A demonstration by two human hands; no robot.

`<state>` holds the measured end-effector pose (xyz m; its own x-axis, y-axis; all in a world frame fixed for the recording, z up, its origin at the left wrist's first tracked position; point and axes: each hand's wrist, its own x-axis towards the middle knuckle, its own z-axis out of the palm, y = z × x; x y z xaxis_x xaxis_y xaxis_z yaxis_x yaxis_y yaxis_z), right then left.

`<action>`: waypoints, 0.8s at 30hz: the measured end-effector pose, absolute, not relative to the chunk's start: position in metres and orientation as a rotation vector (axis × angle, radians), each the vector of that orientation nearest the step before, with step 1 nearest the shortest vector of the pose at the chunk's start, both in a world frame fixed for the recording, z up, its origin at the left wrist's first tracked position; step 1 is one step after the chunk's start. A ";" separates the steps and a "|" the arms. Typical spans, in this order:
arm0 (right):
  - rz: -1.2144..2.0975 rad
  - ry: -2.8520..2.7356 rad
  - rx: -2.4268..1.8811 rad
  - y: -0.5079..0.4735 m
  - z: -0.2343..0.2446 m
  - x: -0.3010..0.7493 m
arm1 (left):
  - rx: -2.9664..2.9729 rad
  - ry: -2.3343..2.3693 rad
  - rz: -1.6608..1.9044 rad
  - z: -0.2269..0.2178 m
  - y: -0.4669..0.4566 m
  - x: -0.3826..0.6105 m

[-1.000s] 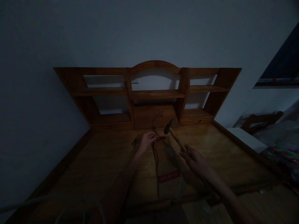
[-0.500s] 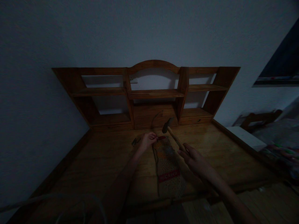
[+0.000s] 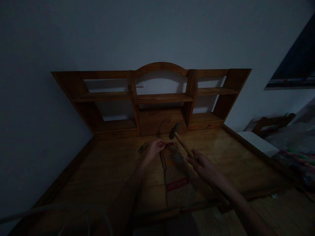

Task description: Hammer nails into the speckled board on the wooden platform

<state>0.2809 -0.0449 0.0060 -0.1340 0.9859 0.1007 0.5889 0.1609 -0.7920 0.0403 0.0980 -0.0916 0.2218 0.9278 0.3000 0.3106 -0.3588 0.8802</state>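
A hammer with a wooden handle and dark metal head is held up over the desk, my right hand wrapped round its handle. The head hangs above the far end of a patterned cloth with red bands, which lies lengthwise on the desktop. My left hand is closed in a pinch at the cloth's far left corner; what its fingertips hold is too small and dark to make out. Just left of that hand lies a small dark metallic-looking object.
The wooden desk has a raised shelf unit along its back against the wall. A thin dark wire stands up behind the cloth. To the right are a white surface, a wooden chair back and a colourful heap.
The hammer head has shifted very slightly to the left and up in the picture, along with a small shift of the whole view. Both hands keep their grips.
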 end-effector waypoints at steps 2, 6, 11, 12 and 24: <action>0.799 -1.837 -1.461 -0.044 0.005 0.281 | 1.803 1.142 1.134 -0.089 0.095 0.041; 0.812 -1.847 -1.462 -0.043 0.005 0.282 | 1.785 1.153 1.142 -0.087 0.092 0.041; 0.821 -1.861 -1.465 -0.043 0.006 0.280 | 1.808 1.148 1.124 -0.087 0.092 0.041; 0.826 -1.861 -1.453 -0.043 0.006 0.279 | 1.812 1.141 1.123 -0.087 0.092 0.040; 0.832 -1.994 -1.402 -0.032 0.006 0.258 | 1.771 1.060 1.141 -0.101 0.102 0.036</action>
<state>0.2576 -0.0316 0.0061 -0.2977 0.9503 0.0908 0.6044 0.2613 -0.7526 0.0359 0.1022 -0.1009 0.2551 0.9181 0.3034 0.2353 -0.3632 0.9015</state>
